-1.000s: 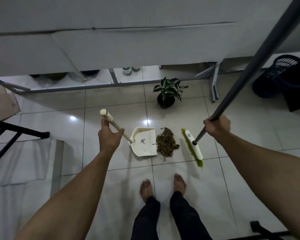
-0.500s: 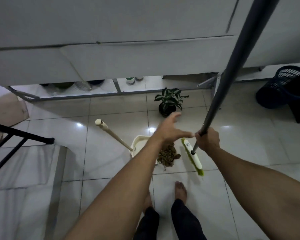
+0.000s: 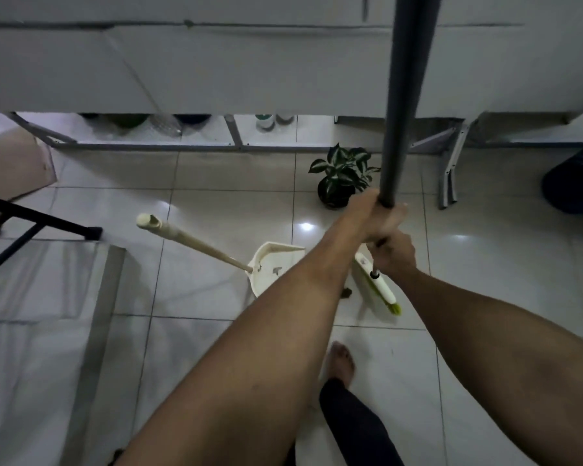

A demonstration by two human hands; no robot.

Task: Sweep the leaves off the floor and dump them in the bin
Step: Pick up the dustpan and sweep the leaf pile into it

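Observation:
Both hands grip the broom's grey pole: my left hand higher up, my right hand just below it. The broom head, white with green bristles, rests on the tiled floor. A cream dustpan stands on the floor to its left, its long handle leaning free toward the left. My left forearm hides most of the brown leaf pile; one small bit of leaf shows beside the broom head. A dark bin lies at the right edge.
A potted plant stands behind the broom. White cabinets with metal legs run along the back. A black bar and a grey mat lie at the left. My bare foot is below the broom.
My left hand let go of the dustpan handle, crossed to the right and took hold of the broom pole above my right hand. The dustpan stands on its own.

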